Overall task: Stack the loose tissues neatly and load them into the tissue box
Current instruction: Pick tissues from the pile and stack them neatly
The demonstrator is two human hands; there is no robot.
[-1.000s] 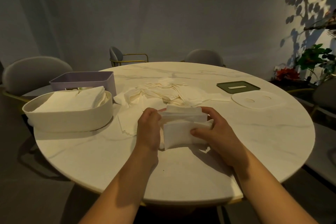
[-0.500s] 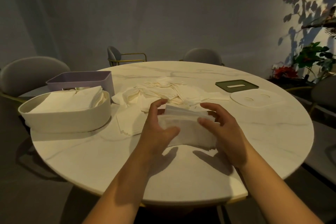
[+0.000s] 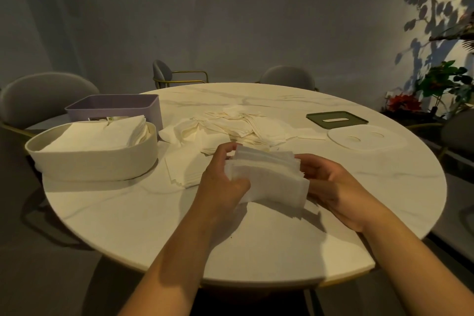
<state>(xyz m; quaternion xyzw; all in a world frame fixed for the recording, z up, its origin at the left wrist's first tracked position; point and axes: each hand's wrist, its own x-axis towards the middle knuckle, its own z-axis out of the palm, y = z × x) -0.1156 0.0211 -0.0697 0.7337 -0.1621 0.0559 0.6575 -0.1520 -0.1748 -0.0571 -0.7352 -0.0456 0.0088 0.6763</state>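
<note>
At frame centre I see my left hand [image 3: 221,183] pinching the left edge of a small stack of white folded tissues [image 3: 270,177], my right hand [image 3: 334,188] curled round its right end, just above the round white marble counter [image 3: 143,215].

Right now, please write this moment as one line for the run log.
phase: stacking | left hand: grips tissue stack | right hand: holds tissue stack | white box: loaded | loose tissues: on table
</note>
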